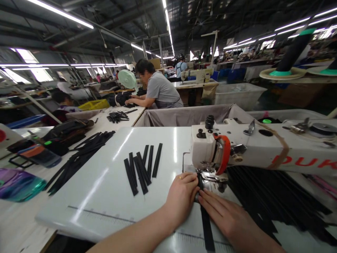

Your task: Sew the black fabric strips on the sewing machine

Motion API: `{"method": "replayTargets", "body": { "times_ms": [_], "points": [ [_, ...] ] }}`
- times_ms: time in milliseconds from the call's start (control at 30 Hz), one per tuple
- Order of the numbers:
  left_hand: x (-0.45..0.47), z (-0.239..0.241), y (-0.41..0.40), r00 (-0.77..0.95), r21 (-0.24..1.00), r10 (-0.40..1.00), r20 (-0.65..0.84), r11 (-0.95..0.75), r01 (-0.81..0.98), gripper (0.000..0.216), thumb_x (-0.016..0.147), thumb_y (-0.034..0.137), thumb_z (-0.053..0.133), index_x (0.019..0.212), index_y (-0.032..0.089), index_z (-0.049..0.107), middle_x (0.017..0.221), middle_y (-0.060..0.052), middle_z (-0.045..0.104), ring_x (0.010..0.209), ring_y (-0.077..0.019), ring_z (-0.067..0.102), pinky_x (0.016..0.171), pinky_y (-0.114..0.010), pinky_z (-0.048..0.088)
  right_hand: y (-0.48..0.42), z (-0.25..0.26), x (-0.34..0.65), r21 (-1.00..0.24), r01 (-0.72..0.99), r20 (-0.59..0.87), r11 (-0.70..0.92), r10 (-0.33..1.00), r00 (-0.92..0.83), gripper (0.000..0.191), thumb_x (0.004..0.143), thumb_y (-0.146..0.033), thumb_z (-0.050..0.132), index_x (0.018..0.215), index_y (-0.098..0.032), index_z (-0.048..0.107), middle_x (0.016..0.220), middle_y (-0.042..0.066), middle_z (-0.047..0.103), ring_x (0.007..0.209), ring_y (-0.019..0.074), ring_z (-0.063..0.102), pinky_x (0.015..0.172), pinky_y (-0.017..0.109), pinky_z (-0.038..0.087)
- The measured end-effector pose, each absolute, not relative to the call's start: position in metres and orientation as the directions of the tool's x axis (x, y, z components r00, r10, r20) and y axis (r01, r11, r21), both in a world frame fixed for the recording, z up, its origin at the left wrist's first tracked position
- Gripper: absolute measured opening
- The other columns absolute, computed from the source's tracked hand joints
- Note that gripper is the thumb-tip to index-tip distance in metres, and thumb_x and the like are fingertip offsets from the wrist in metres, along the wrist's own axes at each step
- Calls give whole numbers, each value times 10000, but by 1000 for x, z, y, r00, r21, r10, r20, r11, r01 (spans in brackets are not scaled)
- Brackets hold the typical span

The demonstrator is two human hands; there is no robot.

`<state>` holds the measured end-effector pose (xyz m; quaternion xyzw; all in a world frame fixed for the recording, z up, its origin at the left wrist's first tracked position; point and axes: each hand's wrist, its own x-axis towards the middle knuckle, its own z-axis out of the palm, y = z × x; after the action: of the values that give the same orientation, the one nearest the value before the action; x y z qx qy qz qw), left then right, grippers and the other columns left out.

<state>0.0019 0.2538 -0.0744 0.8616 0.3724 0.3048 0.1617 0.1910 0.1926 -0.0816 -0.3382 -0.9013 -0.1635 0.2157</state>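
A narrow black fabric strip (207,230) runs toward me from under the presser foot (209,176) of a white sewing machine (206,147). My left hand (183,193), with a ring on one finger, is closed over the strip's left side just before the foot, its fingers bent and pressed together. From the right, my right hand (226,212) lies over the strip with fingers stretched out flat, their tips almost meeting the left hand. Its thumb is hidden. Several short black strips (142,170) lie on the white machine table (105,189) to the left.
Long black strips (273,196) are heaped under the machine arm at right. More strips (81,158) and a purple-teal bottle (21,184) occupy the left table. A co-worker in grey (164,89) bends over a table ahead, beyond a cloth-lined bin (184,116). Thread cones (292,56) stand upper right.
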Motion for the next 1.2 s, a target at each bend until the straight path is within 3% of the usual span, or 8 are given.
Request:
{"method": "replayTargets", "body": {
  "times_ms": [200,533,900,1067,1200],
  "points": [
    [5,-73,256,546,477,724,421,-689,546,145,921,135,514,991,170,636,1111,-79,704,1068,-212,629,955,-366,532,196,-79,189,145,673,526,725,520,-673,475,817,5,373,1187,-103,650,1218,94,676,1117,184,633,902,274,554],
    [6,-78,253,617,398,730,294,-680,616,165,892,100,520,1000,148,635,1223,-117,650,1199,-228,558,1059,-390,461,197,-75,185,94,689,543,719,543,-640,473,823,31,346,1147,-86,670,1162,100,702,1056,172,667,888,259,568],
    [10,-73,260,602,393,739,303,-672,628,118,899,117,525,891,167,631,1117,-92,662,1087,-231,571,971,-393,492,200,-82,188,62,707,517,704,583,-627,492,806,33,371,1208,-78,632,1207,124,677,1123,189,631,920,291,557],
    [13,-68,266,559,411,763,325,-646,643,206,951,174,439,903,160,639,1005,-100,674,975,-237,580,868,-416,523,207,-78,191,-24,727,508,686,635,-582,501,806,29,379,1221,-117,618,1217,101,672,1111,167,632,938,285,540],
    [13,-68,268,547,456,773,322,-633,626,218,941,146,425,905,156,640,1001,-100,670,986,-238,571,891,-424,515,206,-72,194,-123,711,501,693,661,-558,397,829,-13,409,1088,-179,660,1096,61,705,999,159,667,835,262,565]
  ]
}}
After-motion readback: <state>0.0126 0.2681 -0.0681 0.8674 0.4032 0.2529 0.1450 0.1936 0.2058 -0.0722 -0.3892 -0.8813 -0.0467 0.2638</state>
